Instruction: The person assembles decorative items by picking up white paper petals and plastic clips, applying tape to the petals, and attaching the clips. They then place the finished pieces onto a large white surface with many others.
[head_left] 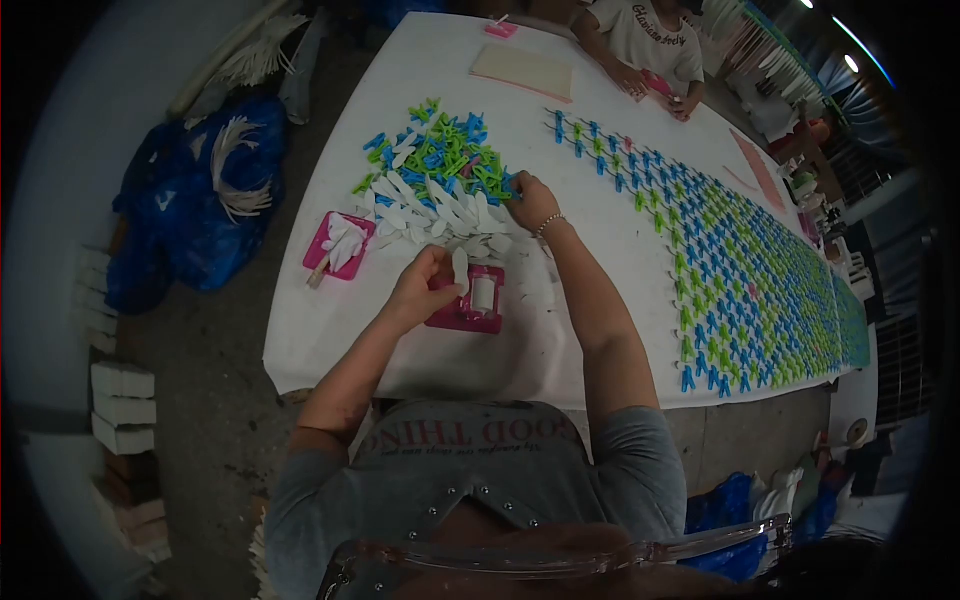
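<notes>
Glasses frame (640, 555) nearest. Left hand (424, 287) pinches white piece (460, 268) by pink tray (462, 319); right hand (535, 203) at clip pile (450, 148), cannot tell if gripping. Seems picking step; next move needs light pinch.

There are three pink trays: one near tray (440, 318), one left tray (320, 242) and one small far tray (501, 30). I see one white roller (482, 293), one stick (318, 272) and one flat pale board (522, 72). The left hand (425, 288) has one white piece (461, 268). The blue clips (558, 128), green clips (684, 320) and loose white pieces (395, 215) are too many to count. There is one other person (648, 35).
</notes>
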